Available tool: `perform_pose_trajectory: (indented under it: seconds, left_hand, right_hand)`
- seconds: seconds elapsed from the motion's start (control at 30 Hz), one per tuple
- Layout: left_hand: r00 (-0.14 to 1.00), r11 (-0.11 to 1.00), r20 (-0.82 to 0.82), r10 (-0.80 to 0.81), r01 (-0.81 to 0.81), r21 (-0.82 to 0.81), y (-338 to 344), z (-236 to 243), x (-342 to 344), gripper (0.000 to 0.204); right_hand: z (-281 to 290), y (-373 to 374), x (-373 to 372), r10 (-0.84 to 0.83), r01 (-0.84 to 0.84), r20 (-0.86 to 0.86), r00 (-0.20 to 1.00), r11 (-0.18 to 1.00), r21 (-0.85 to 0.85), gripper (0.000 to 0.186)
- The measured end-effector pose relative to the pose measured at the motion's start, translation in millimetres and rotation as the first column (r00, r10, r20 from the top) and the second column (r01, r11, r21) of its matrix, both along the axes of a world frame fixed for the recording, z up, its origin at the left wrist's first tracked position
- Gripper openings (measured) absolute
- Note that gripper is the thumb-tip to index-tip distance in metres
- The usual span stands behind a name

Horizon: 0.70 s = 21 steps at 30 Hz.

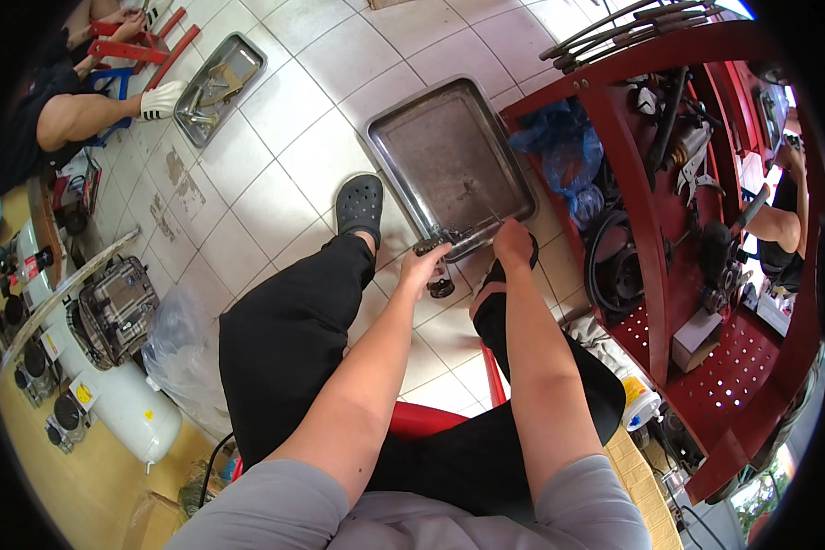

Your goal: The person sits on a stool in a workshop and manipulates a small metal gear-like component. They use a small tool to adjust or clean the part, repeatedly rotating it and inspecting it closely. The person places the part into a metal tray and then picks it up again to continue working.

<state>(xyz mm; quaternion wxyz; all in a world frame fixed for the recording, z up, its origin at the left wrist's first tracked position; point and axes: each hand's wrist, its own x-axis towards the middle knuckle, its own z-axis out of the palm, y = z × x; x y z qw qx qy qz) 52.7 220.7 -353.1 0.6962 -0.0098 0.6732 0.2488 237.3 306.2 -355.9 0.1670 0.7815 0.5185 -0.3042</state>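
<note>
My left hand (419, 270) is wrapped round a dark, cylinder-like metal part (441, 287), whose ends show on both sides of my fingers. It is at the near edge of a large metal tray (435, 137). Just to the right, my right hand (513, 240) hangs over the tray's near corner with its fingers pressed together. What they pinch is too small to make out. Some small dark bits or wet stains (467, 194) lie on the tray's bottom.
A red metal rack (605, 137) with mechanical parts and a blue plastic bag (559, 151) stands at the right. Another person's leg (87, 119) is at the far left, beside a smaller tray (238, 50) of parts. A white tank (124, 403) lies at the left.
</note>
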Motion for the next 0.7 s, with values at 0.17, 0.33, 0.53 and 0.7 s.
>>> perform_pose_trajectory:
  seconds: [0.17,0.33,0.53,0.7]
  left_hand:
    - [0.999,0.999,-0.037,0.014,-0.016,-0.046,0.9,-5.3,-5.4,0.048]
    - [0.997,0.999,-0.056,0.047,-0.049,-0.018,2.2,-3.1,-7.9,0.047]
    - [0.963,0.99,-0.267,-0.036,0.071,0.121,6.0,-10.0,-16.3,0.054]
    - [0.918,0.99,-0.396,-0.033,0.085,0.113,44.3,-32.8,-13.9,0.044]
  right_hand:
    - [1.0,-17.7,16.8,0.16,-0.153,0.076,0.984,0.984,-0.091,0.024]
    - [-11.2,-30.7,33.2,0.091,-0.09,-0.001,0.996,0.985,-0.148,0.025]
    - [-30.1,-20.4,42.9,0.039,-0.049,-0.123,0.992,0.996,-0.077,0.03]
    - [-45.8,-18.6,30.1,-0.004,-0.01,-0.161,0.987,0.996,-0.085,0.034]
